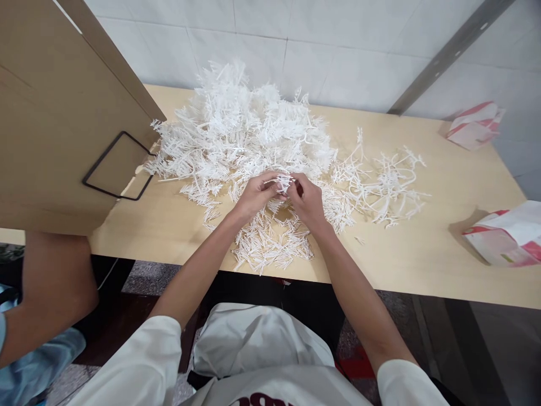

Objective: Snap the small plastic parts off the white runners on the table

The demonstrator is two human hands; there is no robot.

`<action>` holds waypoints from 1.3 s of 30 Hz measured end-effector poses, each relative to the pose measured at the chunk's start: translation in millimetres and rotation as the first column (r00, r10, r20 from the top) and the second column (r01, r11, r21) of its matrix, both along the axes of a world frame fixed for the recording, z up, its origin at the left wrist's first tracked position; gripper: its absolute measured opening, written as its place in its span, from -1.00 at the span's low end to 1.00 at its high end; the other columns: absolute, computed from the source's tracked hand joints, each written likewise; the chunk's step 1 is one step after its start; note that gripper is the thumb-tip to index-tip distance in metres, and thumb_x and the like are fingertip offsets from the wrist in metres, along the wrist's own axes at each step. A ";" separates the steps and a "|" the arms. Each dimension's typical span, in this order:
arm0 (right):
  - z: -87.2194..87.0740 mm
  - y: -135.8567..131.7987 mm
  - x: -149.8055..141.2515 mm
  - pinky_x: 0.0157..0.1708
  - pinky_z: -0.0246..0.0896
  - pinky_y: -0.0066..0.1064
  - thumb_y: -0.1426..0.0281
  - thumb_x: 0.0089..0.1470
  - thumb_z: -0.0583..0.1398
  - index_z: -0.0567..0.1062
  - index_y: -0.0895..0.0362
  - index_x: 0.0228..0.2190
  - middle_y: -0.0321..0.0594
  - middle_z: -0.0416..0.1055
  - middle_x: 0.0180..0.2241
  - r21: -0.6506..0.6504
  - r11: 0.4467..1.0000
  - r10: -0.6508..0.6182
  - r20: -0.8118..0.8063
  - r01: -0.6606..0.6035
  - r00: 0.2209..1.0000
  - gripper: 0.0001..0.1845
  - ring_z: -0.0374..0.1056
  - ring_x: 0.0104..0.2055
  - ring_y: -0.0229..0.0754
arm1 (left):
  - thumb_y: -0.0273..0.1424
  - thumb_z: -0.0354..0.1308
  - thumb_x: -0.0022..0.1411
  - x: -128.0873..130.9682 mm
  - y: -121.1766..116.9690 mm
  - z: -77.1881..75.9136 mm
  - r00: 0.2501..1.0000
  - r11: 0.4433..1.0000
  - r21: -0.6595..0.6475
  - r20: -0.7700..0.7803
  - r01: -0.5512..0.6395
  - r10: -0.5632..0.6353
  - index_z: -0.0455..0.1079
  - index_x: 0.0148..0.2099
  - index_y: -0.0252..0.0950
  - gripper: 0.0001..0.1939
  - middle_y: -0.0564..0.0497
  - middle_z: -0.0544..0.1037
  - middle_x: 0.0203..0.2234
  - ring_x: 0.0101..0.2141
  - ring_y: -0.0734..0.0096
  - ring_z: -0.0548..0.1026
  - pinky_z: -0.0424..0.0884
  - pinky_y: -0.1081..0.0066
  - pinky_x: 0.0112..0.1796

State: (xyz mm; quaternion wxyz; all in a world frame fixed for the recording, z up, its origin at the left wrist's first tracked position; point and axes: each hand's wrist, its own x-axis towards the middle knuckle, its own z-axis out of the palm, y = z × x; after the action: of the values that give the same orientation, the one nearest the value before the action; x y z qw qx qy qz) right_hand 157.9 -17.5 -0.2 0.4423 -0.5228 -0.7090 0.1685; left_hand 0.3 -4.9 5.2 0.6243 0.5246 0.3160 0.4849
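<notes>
Between my two hands is a small white branched plastic piece, held above the table. My left hand pinches it from the left, its fingers closed. My right hand has its thumb and fingertips closed on the other side of the same piece. Behind them rises a big heap of white branched plastic pieces. Loose short white sticks lie scattered under and in front of my hands. Bare white branching stems lie in a looser pile to the right.
A cardboard panel stands at the left, with a black wire frame at its lower edge. Two red-and-white paper containers are on the right of the table. Another person's arm is at the lower left. A tiled wall bounds the back.
</notes>
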 end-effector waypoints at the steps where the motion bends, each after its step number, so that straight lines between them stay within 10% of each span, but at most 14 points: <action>1: -0.5 0.3 -0.1 -0.45 0.08 -0.42 0.35 0.18 0.10 0.43 0.02 -0.26 -0.42 0.30 -0.55 -0.005 1.000 -0.026 -0.024 0.026 0.999 -0.89 0.19 -0.53 -0.32 | -0.21 0.36 0.05 0.6 -1.5 2.5 1.000 1.000 -0.002 -0.007 0.018 -0.018 0.50 -0.18 -0.26 -0.68 -0.02 0.52 -0.21 -0.32 0.50 0.52 0.56 0.39 -0.28; 8: 3.4 -3.7 -1.9 -0.45 0.19 -0.42 0.24 0.26 0.06 0.47 0.01 -0.21 -0.38 0.39 -0.50 -0.020 1.000 0.000 -0.177 -0.004 0.984 -0.78 0.27 -0.51 -0.34 | -0.26 0.33 0.07 3.5 -3.9 3.6 0.961 0.975 0.188 -0.224 -0.120 0.161 0.41 -0.28 -0.27 -0.75 0.04 0.47 -0.32 -0.38 0.54 0.43 0.43 0.45 -0.37; 18: 11.2 -6.3 -4.5 -0.35 0.32 -0.40 0.30 0.08 0.23 0.51 0.06 -0.31 -0.29 0.49 -0.35 0.055 0.988 0.147 -0.109 -0.142 0.983 -0.88 0.37 -0.36 -0.30 | -0.55 0.17 0.14 0.3 -3.4 -8.4 0.757 0.769 0.623 -0.430 -0.147 0.492 0.25 -0.37 -0.26 -0.85 0.13 0.39 -0.47 -0.45 0.59 0.31 0.24 0.50 -0.40; 31: 9.4 0.0 4.0 -0.25 0.42 -0.39 0.34 0.07 0.21 0.58 0.09 -0.27 -0.26 0.59 -0.30 -0.009 0.996 0.088 -0.187 -0.091 0.978 -0.82 0.47 -0.33 -0.28 | -0.36 0.03 0.35 -2.3 -6.3 -1.2 0.719 0.735 0.678 -0.505 -0.013 0.477 0.34 -0.20 -0.26 -0.89 0.03 0.45 -0.32 -0.37 0.54 0.40 0.35 0.48 -0.33; 39: 4.5 0.2 6.5 -0.34 0.39 -0.40 0.45 0.00 0.18 0.62 0.08 -0.38 -0.30 0.60 -0.41 0.108 0.993 0.046 0.069 -0.053 0.997 -0.81 0.46 -0.43 -0.26 | -0.41 0.04 0.31 0.0 -9.5 -3.6 0.642 0.760 0.647 -0.605 0.052 0.471 0.31 -0.24 -0.29 -0.93 0.03 0.45 -0.32 -0.40 0.56 0.37 0.28 0.49 -0.39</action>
State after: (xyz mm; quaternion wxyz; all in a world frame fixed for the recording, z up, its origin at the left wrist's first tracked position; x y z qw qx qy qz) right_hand 164.4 -17.4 4.3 0.4424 -0.4853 -0.7441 0.1229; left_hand 0.3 -14.4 1.6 0.1709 0.8029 0.4284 0.3776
